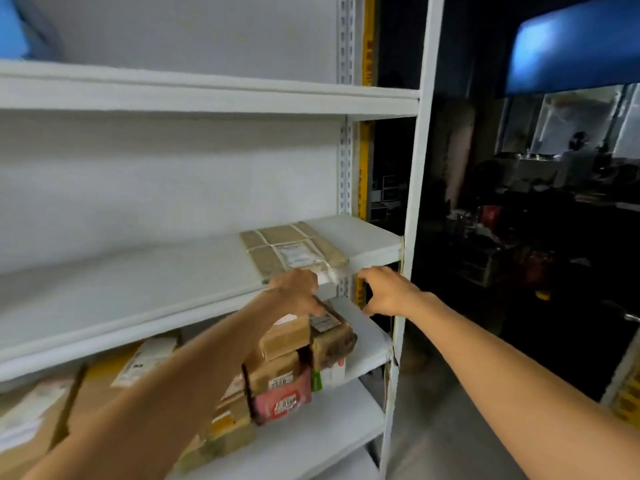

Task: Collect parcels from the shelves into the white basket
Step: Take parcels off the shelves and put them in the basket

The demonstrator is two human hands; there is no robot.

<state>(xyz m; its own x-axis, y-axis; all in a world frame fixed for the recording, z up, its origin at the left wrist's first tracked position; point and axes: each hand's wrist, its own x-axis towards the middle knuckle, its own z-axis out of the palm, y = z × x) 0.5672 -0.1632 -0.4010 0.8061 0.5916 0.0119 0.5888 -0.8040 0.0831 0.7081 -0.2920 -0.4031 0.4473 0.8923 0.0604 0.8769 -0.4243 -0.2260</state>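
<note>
A flat brown paper parcel (294,249) with white tape and a label lies on the middle shelf (138,282), its near end at the shelf's front edge. My left hand (296,292) reaches up to that near edge, fingers at the parcel's front; whether it grips is hard to tell. My right hand (388,291) hovers just right of the parcel's corner, fingers spread and holding nothing. The white basket is out of view.
On the shelf below stand several cardboard parcels (298,358), one red (282,400), with larger boxes (100,379) at the left. A white upright post (412,216) bounds the rack on the right. Beyond it lies a dark cluttered room.
</note>
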